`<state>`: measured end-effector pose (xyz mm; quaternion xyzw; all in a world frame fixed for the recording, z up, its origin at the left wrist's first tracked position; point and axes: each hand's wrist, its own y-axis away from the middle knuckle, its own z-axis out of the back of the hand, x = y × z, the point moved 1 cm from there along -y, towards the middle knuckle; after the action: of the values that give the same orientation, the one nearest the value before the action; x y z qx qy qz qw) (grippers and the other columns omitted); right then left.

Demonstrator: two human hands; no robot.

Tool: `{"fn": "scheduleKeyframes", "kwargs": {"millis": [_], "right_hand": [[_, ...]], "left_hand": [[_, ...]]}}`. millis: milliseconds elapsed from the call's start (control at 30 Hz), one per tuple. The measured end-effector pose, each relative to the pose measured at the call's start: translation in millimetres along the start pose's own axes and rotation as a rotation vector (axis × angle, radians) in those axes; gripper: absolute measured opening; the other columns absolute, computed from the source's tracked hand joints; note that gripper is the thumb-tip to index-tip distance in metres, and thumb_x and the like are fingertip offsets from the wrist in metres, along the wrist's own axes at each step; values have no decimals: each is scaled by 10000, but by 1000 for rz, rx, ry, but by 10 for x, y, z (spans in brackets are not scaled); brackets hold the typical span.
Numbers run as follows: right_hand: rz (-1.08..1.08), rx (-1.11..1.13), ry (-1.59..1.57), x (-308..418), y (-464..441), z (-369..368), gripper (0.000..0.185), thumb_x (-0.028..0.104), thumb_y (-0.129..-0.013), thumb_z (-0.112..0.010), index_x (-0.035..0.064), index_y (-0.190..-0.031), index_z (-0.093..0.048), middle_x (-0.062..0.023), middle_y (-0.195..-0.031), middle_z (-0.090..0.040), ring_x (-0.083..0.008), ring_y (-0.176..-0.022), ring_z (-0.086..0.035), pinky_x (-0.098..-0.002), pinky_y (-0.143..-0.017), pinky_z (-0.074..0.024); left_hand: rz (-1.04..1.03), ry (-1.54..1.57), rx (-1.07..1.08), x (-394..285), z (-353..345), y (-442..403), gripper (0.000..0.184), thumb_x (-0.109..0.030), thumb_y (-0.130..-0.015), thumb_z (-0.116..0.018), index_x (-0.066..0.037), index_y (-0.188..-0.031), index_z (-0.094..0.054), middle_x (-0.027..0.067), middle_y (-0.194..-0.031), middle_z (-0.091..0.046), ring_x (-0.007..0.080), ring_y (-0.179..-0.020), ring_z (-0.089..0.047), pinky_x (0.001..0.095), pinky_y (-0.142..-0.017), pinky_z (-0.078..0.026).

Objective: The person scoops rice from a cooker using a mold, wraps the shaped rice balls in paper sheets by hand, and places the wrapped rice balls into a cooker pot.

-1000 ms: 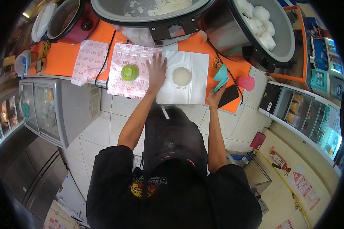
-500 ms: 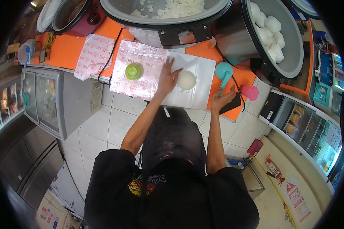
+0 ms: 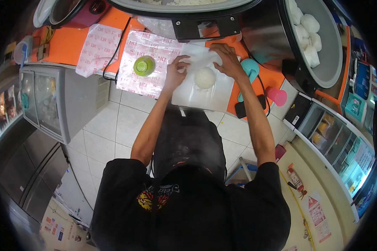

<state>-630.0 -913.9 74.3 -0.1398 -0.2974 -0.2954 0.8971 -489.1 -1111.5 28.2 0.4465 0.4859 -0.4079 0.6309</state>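
A round mound of white rice sits on a white sheet of wrapping paper in front of me. My left hand is at the sheet's left side, with curled fingers pinching its upper left edge. At the upper right corner, my right hand has its fingers closed on the paper. The far edge of the sheet is lifted and bends over toward the rice. A green bowl-shaped cup stands to the left on a stack of pink printed wrapping sheets.
A large rice cooker is behind the sheet. Another pot at right holds several white wrapped bundles. A teal scoop, black phone and pink cup lie right of my hands. Black cables cross the orange counter.
My right hand has left the teal scoop's handle and moved up and left to the paper's far corner. My left hand has gone from lying spread to pinching the paper, whose far edge is raised.
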Motion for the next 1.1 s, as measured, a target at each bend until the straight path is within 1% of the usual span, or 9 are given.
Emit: {"fn": "scheduleKeyframes", "kwargs": {"millis": [133, 233, 367, 400, 533, 633, 800, 867, 1100], "right_hand": [[-263, 488, 43, -342, 100, 2, 269, 15, -705, -658, 95, -961, -679, -100, -1089, -644, -290, -1025, -575, -387, -883, -438], [-176, 439, -4, -101, 366, 97, 237, 1, -673, -661, 71, -899, -675, -89, -1060, -634, -312, -935, -605, -388, -860, -461], [-149, 192, -19, 148, 912, -147, 313, -36, -581, -678, 81, -871, -655, -61, -995, -573, -283, -963, -574, -378, -831, -468], [-148, 148, -6, 186, 985, -184, 323, -37, -567, -683, 84, -865, -655, -60, -1003, -566, -283, -982, -565, -388, -840, -463], [-146, 5, 44, 251, 1145, -256, 342, -34, -541, -701, 89, -856, -653, -66, -1043, -551, -292, -1054, -532, -430, -873, -441], [-169, -121, 29, 215, 1208, -311, 346, -15, -577, -703, 95, -900, -647, -91, -1056, -556, -320, -1076, -522, -462, -902, -424], [-317, -435, 109, 188, 1750, -853, 203, 95, -762, -671, 48, -952, -616, -162, -992, -597, -361, -994, -562, -502, -926, -420], [-320, -530, 140, 744, 1826, -660, 223, 13, -717, -706, 31, -910, -594, -149, -960, -598, -352, -954, -574, -469, -857, -436], [-981, -709, -322, 1949, 3655, -1247, 251, 114, -791, -709, 3, -1000, -625, -117, -803, -644, -227, -752, -638, -335, -723, -512]], "left_hand": [[-3, 253, 37, 211, 139, -89, 407, 161, -772, -521, -32, -1122, -597, 79, -827, -707, 137, -847, -679, 262, -788, -513], [-43, 229, 7, 524, 268, -196, 347, 165, -789, -486, -6, -1062, -615, 96, -819, -700, 129, -790, -673, 256, -761, -508], [-240, -169, -278, 273, 254, -201, 364, 155, -801, -445, -47, -1031, -642, 108, -957, -679, 242, -890, -666, 291, -770, -512], [-252, -218, -275, -25, 109, -144, 412, 146, -753, -457, -71, -1046, -648, 123, -1058, -650, 310, -1028, -619, 351, -865, -498], [-392, -793, 305, -463, -585, 295, 572, -10, -721, -548, -95, -1286, -551, 90, -1450, -415, 258, -1433, -248, 521, -1177, -133], [-279, -896, 466, -431, -774, 649, 629, -66, -756, -530, 10, -1373, -439, 143, -1524, -295, 290, -1460, -159, 517, -1183, -68], [-295, -818, 523, -271, -623, 880, 665, -147, -804, -547, 10, -1423, -363, 167, -1563, -207, 313, -1472, -95, 538, -1168, 3], [-367, -1024, 535, -183, -595, 935, 652, -160, -827, -518, 15, -1431, -346, 176, -1559, -208, 320, -1464, -127, 541, -1167, -32], [-453, -933, 628, -383, -478, 791, 707, -225, -840, -528, -38, -1475, -280, 221, -1554, -179, 349, -1439, -200, 595, -1137, -107]]}}
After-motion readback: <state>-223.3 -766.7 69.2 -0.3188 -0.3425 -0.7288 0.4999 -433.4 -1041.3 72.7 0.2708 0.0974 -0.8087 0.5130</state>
